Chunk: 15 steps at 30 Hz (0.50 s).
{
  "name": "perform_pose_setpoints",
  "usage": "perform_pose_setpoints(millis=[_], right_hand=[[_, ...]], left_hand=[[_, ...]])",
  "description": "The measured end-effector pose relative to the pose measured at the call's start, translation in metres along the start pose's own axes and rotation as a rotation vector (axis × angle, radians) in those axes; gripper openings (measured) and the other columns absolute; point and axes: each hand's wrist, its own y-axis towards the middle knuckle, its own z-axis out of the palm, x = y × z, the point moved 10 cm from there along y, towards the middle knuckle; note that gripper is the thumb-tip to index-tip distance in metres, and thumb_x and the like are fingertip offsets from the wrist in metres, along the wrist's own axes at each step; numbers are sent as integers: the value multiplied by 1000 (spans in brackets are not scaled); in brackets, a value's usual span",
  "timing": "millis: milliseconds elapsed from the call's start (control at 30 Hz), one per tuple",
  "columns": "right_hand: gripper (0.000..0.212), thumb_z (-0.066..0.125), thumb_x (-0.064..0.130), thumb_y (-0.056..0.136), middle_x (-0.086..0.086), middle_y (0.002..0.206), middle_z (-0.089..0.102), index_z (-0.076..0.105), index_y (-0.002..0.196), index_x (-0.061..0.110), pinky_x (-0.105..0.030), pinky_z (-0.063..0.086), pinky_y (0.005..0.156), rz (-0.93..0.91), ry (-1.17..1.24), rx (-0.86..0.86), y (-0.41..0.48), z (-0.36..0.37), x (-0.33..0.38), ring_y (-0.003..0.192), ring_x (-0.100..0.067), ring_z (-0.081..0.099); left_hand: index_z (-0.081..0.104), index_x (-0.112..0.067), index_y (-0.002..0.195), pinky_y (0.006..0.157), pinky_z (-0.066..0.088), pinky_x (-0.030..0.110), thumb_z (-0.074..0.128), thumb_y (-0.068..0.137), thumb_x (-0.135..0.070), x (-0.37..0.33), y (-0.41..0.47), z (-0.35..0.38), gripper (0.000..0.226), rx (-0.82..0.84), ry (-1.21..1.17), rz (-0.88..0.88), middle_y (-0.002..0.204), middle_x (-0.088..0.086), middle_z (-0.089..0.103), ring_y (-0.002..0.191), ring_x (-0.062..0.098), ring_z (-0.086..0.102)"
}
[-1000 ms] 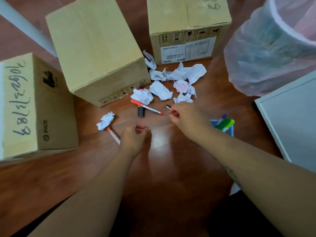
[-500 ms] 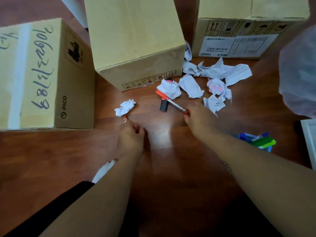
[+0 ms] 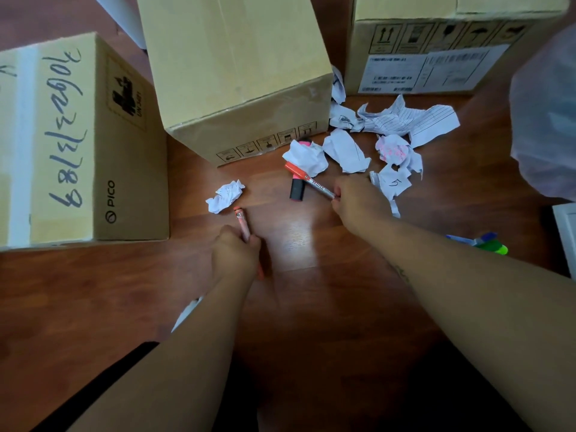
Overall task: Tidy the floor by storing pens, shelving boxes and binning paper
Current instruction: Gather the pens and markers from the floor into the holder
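My left hand (image 3: 234,254) grips an orange pen (image 3: 241,221) low over the wooden floor, its capped end pointing away from me. My right hand (image 3: 358,204) pinches the near end of a red-capped whiteboard marker (image 3: 307,179), which lies across a black and pink highlighter (image 3: 297,188). Several crumpled paper balls (image 3: 346,151) are scattered just beyond the right hand, and one more paper ball (image 3: 226,196) lies beside the orange pen. Three cardboard boxes stand around: left box (image 3: 84,141), middle box (image 3: 237,73), right box (image 3: 436,48).
A bin lined with a translucent plastic bag (image 3: 545,120) stands at the right edge. A blue holder with green and blue pens (image 3: 486,243) shows behind my right forearm. A white furniture edge (image 3: 565,232) is at far right.
My left hand has closed round the orange pen and drawn it toward me. My right hand moved from the paper pile to the whiteboard marker's near end and took hold of it.
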Motion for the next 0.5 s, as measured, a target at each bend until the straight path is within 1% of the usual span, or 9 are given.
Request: perform_pose_setpoints(millis=[67,133,200,267,333,367,400,467,500], right_hand=[[15,58,15,92,-15,107,63,63,103,7,-38,51,72,-3,78,4,-3,-7,-1,94,-34,61],[14,60,19,90,-13,104,64,64,100,10,-40,53,75,9,177,-13,-8,-17,-2,92,-33,61],[12,63,18,89,-12,98,66,66,98,11,-41,53,78,19,289,-52,-15,-28,-3,90,-31,62],[10,66,15,86,-10,91,67,67,94,10,-40,52,78,37,418,-109,-23,-40,-5,88,-29,63],[8,67,15,85,-8,88,68,68,91,11,-34,52,75,66,503,-155,-31,-51,-7,86,-27,64],[5,68,15,84,-8,88,69,68,88,13,-32,51,73,84,541,-181,-34,-56,-8,84,-26,64],[2,68,15,83,-8,86,70,67,85,15,-33,53,71,102,591,-210,-39,-61,-10,81,-26,65],[8,68,14,81,-6,79,69,63,79,19,-36,55,68,140,706,-270,-51,-70,-18,73,-29,67],[9,69,15,81,-3,74,67,62,78,20,-34,55,64,164,749,-301,-60,-74,-24,69,-28,66]], left_hand=[[57,-11,92,64,40,29,66,87,-20,-14,-6,0,14,29,-58,61,80,1,63,75,21,58],[58,-10,91,66,48,32,68,87,-19,-30,-11,3,15,79,-121,129,74,-5,60,72,21,60],[60,-10,92,67,55,41,70,86,-19,-45,-15,6,15,131,-195,168,73,-2,60,69,22,62],[59,-11,92,69,58,49,70,85,-16,-61,-22,8,13,164,-255,213,74,1,59,67,24,63],[59,-14,87,70,59,51,69,84,-12,-80,-29,7,10,186,-277,275,72,2,59,65,26,66],[59,-17,85,71,59,51,68,85,-10,-89,-33,7,12,198,-281,302,71,1,59,64,24,66],[58,-20,82,71,59,50,67,86,-10,-98,-38,7,14,212,-286,327,69,-1,59,62,21,65],[59,-22,81,72,60,49,67,87,-9,-113,-48,9,17,255,-300,372,63,-7,60,56,12,63],[60,-21,82,72,60,48,67,88,-9,-121,-55,12,16,284,-294,399,61,-8,60,53,7,62]])
